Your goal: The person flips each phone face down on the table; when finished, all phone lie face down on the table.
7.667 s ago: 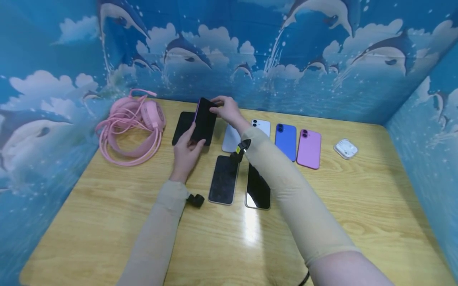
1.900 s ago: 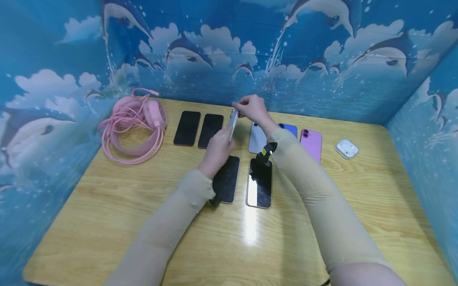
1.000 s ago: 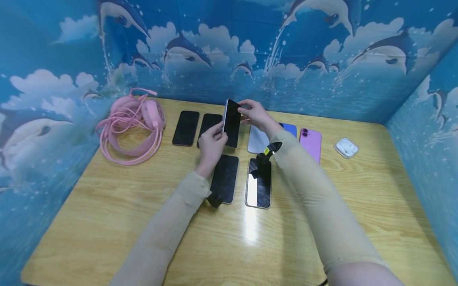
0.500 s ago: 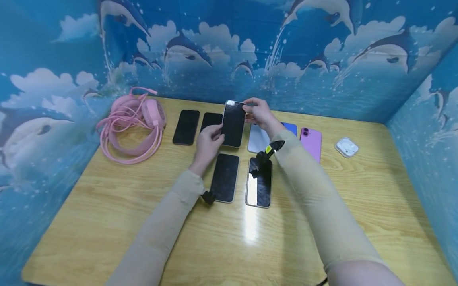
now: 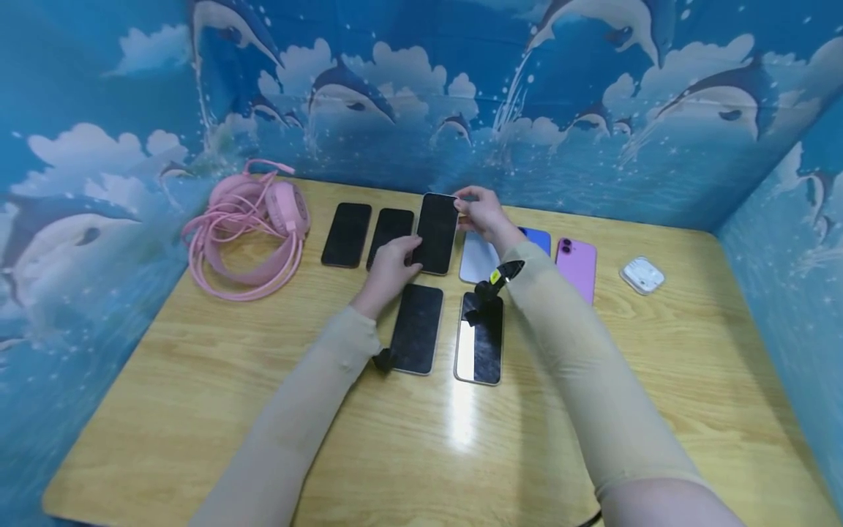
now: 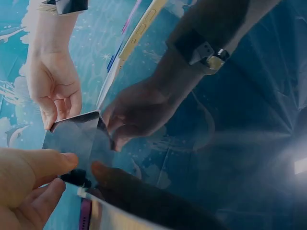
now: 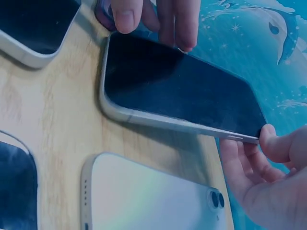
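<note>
Nothing readable in any view! The held phone shows a dark screen with no legible sign; the pale phone's visible back gives us no lettering; over to the pink phone, no brand to make out. There's a yellow patch on the right wrist camera, too small to read as a label!

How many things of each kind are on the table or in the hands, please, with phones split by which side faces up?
Phones screen up: 5
Phones back up: 3
Pink headset: 1
Small clear case: 1
Total: 10
</note>
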`<state>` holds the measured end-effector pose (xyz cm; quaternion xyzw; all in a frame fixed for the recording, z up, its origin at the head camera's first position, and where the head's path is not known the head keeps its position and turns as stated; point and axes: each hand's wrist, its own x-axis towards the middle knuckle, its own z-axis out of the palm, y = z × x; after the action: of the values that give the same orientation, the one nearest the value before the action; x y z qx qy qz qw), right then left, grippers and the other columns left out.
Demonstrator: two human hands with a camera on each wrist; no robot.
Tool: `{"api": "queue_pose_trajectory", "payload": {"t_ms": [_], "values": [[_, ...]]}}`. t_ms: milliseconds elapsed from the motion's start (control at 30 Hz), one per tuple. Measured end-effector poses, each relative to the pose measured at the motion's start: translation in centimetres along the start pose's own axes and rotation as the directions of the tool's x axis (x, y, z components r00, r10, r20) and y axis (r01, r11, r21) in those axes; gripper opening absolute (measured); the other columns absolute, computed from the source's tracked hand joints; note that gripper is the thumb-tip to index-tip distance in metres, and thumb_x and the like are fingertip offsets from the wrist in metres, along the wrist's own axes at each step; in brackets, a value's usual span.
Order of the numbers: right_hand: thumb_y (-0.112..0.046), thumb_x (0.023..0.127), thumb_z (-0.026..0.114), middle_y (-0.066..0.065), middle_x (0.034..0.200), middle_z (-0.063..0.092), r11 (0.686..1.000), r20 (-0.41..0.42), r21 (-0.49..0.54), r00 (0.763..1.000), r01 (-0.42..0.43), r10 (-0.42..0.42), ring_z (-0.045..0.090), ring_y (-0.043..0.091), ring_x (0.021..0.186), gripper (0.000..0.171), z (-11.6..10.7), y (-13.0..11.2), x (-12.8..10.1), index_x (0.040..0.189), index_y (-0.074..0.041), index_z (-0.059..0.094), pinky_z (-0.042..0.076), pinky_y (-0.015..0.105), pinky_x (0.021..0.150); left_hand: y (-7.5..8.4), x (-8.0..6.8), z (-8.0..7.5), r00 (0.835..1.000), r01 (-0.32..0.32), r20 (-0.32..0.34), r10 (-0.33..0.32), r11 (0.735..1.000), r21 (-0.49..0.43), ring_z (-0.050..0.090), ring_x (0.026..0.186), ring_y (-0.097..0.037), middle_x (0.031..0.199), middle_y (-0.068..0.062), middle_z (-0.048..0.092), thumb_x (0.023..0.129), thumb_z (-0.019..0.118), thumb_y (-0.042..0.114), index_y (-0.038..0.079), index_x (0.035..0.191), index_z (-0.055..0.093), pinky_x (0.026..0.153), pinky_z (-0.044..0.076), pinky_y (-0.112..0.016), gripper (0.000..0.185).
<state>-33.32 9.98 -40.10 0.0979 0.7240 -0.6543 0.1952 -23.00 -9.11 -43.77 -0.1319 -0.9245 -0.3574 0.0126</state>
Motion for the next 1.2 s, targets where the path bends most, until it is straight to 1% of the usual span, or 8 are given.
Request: {"api": "queue_pose_trajectory", "payload": {"t_ms": [200, 367, 500, 600, 733, 933, 1000, 1200], "values": [[-0.011, 0.099, 0.05, 0.007, 0.096, 0.058, 0.999, -0.009, -0.038, 1.0, 0.021, -0.021, 0.061, 0.02, 0.068, 0.028, -0.1, 0.5, 0.4, 0.126, -0.008, 0.057, 0.051, 0.047, 0.09, -0.2, 0.6, 0.3, 0.998, -0.039, 0.045, 0.035, 0.994, 0.1, 0.05, 0.124, -0.026, 0.137, -0.014, 0.052, 0.088, 0.067, 0.002, 0.0, 0.13, 0.057, 0.106, 0.039, -0.034, 0.043], [-0.009, 0.098, 0.052, 0.009, 0.094, 0.055, 0.983, -0.01, -0.179, 0.999, 0.043, -0.045, 0.057, 0.021, 0.074, 0.027, 0.1, 0.8, 0.9, 0.124, -0.006, 0.057, 0.055, 0.039, 0.078, -0.1, 0.8, 0.3, 0.995, -0.046, 0.098, 0.033, 0.991, 0.128, 0.048, 0.126, -0.027, 0.134, -0.015, 0.054, 0.089, 0.066, 0.002, 0.0, 0.127, 0.059, 0.107, 0.038, -0.036, 0.039], [-0.009, 0.098, 0.053, 0.013, 0.104, 0.057, 0.931, 0.009, -0.357, 0.997, 0.079, -0.082, 0.057, 0.021, 0.079, 0.028, 0.2, 1.1, 1.3, 0.125, -0.004, 0.058, 0.054, 0.032, 0.069, -0.1, 0.7, 0.3, 0.992, -0.029, 0.124, 0.013, 0.991, 0.13, 0.051, 0.123, -0.028, 0.132, -0.014, 0.056, 0.09, 0.065, 0.003, 0.0, 0.125, 0.061, 0.105, 0.04, -0.036, 0.035], [-0.01, 0.098, 0.054, 0.016, 0.111, 0.062, 0.851, 0.01, -0.508, 0.988, 0.136, -0.152, 0.059, 0.021, 0.081, 0.027, 0.3, 1.4, 1.5, 0.123, -0.004, 0.061, 0.051, 0.029, 0.065, -0.2, 0.7, 0.4, 0.99, -0.033, 0.14, 0.014, 0.991, 0.131, 0.051, 0.124, -0.027, 0.133, -0.014, 0.055, 0.091, 0.064, 0.005, 0.0, 0.124, 0.061, 0.105, 0.04, -0.036, 0.034], [-0.011, 0.097, 0.056, 0.016, 0.113, 0.065, 0.753, 0.011, -0.631, 0.973, 0.185, -0.23, 0.06, 0.022, 0.083, 0.026, 0.4, 1.8, 1.6, 0.12, -0.004, 0.064, 0.049, 0.03, 0.064, -0.3, 0.6, 0.7, 0.986, -0.035, 0.166, 0.013, 0.99, 0.134, 0.048, 0.126, -0.026, 0.135, -0.013, 0.053, 0.092, 0.064, 0.008, 0.001, 0.125, 0.061, 0.107, 0.038, -0.036, 0.034], [-0.012, 0.096, 0.057, 0.014, 0.121, 0.063, 0.687, 0.029, -0.692, 0.96, 0.221, -0.28, 0.059, 0.026, 0.105, 0.027, 0.4, 2.0, 1.8, 0.121, -0.003, 0.065, 0.049, 0.037, 0.084, -0.4, 0.6, 0.8, 0.981, -0.031, 0.193, 0.0, 0.987, 0.158, 0.045, 0.129, -0.026, 0.138, -0.011, 0.05, 0.093, 0.063, 0.014, 0.003, 0.127, 0.06, 0.108, 0.036, -0.036, 0.035], [-0.011, 0.096, 0.057, 0.014, 0.123, 0.062, 0.674, 0.038, -0.702, 0.957, 0.231, -0.288, 0.056, 0.027, 0.112, 0.027, 0.4, 2.0, 1.9, 0.121, -0.003, 0.065, 0.048, 0.039, 0.091, -0.4, 0.6, 0.7, 0.98, -0.033, 0.201, -0.001, 0.986, 0.165, 0.044, 0.13, -0.025, 0.139, -0.011, 0.049, 0.094, 0.063, 0.015, 0.003, 0.127, 0.06, 0.109, 0.035, -0.037, 0.035], [-0.011, 0.096, 0.058, 0.014, 0.124, 0.061, 0.66, 0.053, -0.712, 0.955, 0.241, -0.291, 0.054, 0.027, 0.116, 0.027, 0.6, 2.0, 2.1, 0.121, -0.003, 0.065, 0.046, 0.04, 0.095, -0.3, 0.6, 0.6, 0.976, -0.027, 0.219, -0.009, 0.986, 0.162, 0.041, 0.133, -0.025, 0.142, -0.011, 0.047, 0.095, 0.061, 0.016, 0.003, 0.128, 0.059, 0.11, 0.033, -0.037, 0.036]]}}
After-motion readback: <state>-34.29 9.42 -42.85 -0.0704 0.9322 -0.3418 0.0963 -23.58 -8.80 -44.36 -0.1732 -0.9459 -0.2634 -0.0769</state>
